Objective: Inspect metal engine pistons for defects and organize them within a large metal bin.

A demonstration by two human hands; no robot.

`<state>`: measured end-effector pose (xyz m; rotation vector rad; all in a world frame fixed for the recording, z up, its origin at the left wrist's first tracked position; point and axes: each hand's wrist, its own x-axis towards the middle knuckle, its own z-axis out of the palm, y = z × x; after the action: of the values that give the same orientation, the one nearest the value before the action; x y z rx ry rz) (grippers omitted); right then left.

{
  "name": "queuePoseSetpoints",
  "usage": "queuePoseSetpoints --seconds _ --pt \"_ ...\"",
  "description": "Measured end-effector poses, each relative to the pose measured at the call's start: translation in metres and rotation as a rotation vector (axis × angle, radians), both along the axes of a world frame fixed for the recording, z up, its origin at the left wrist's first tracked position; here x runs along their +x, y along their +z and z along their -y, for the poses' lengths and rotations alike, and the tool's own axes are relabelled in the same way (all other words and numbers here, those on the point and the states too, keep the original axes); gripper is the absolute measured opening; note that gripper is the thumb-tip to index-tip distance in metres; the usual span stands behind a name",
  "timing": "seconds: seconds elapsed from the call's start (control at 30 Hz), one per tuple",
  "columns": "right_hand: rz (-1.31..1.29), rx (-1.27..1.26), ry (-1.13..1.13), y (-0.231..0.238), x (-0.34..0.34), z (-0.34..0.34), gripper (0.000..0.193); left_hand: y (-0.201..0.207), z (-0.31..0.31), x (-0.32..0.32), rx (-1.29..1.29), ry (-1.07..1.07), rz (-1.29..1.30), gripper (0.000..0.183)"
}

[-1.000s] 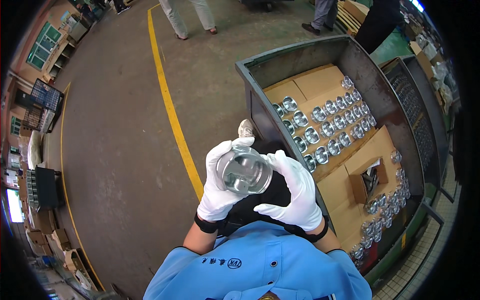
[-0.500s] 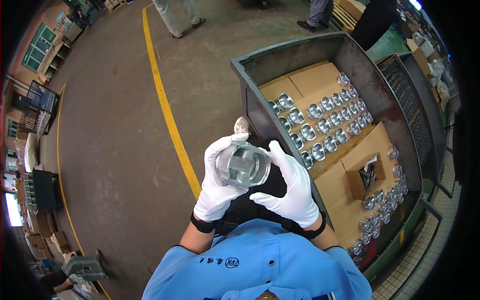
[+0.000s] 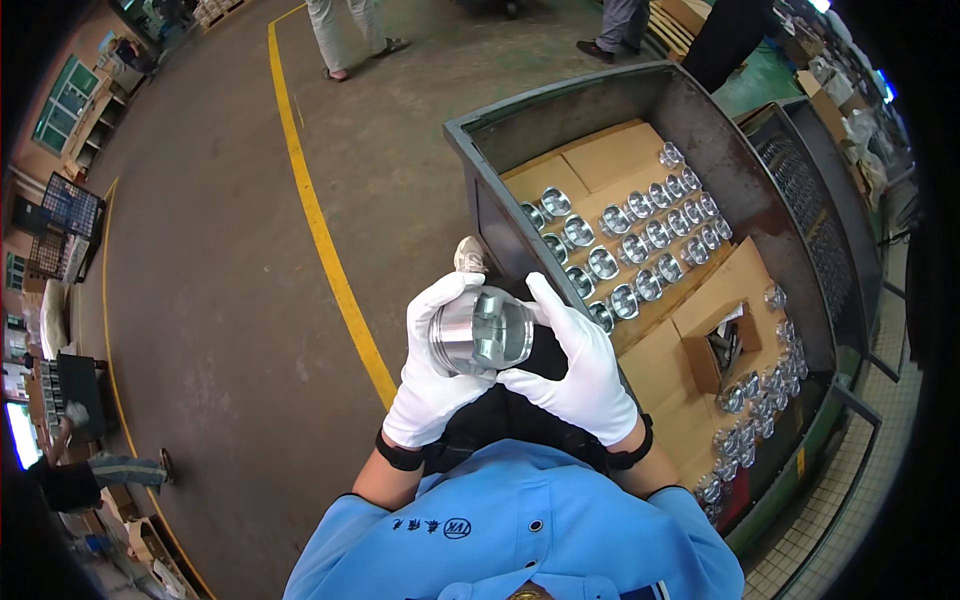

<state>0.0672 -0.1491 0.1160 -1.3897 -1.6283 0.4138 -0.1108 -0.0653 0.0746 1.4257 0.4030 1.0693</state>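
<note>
A shiny metal piston (image 3: 482, 332) is in front of my body, tilted so its hollow side with the inner bosses shows. Ring grooves run round its left part. White-gloved, my left hand (image 3: 428, 375) wraps round its left side and supports it from below. My right hand (image 3: 582, 375), gloved too, closes on its right edge, with fingertips at the upper right and the thumb at the lower right. Parts of the fingers behind the piston are hidden. To the right, rows of similar pistons (image 3: 624, 300) stand on cardboard (image 3: 606, 160) inside a grey metal bin (image 3: 480, 180).
A small open cardboard box (image 3: 704, 362) with dark items sits in the bin, beside more clustered pistons (image 3: 738, 440). Behind it stands another bin (image 3: 850, 240). A yellow line (image 3: 322, 235) crosses the floor. People stand at the top; another person (image 3: 125, 470) is at the lower left.
The piston has turned, so its grooved side and hollow now show more clearly. My right hand has closed in from the right, its thumb reaching the piston's lower edge.
</note>
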Motion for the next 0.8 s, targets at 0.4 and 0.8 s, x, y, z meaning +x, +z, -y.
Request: queuePoseSetpoints --seconds 0.4,0.8 --pt "0.238 0.075 -0.051 0.023 0.006 -0.009 0.098 0.001 0.005 0.012 -0.386 -0.227 0.185 0.099" --pt "0.416 -0.215 0.101 0.067 0.062 -0.012 0.051 -0.037 0.011 0.095 -0.36 -0.632 0.295 0.109"
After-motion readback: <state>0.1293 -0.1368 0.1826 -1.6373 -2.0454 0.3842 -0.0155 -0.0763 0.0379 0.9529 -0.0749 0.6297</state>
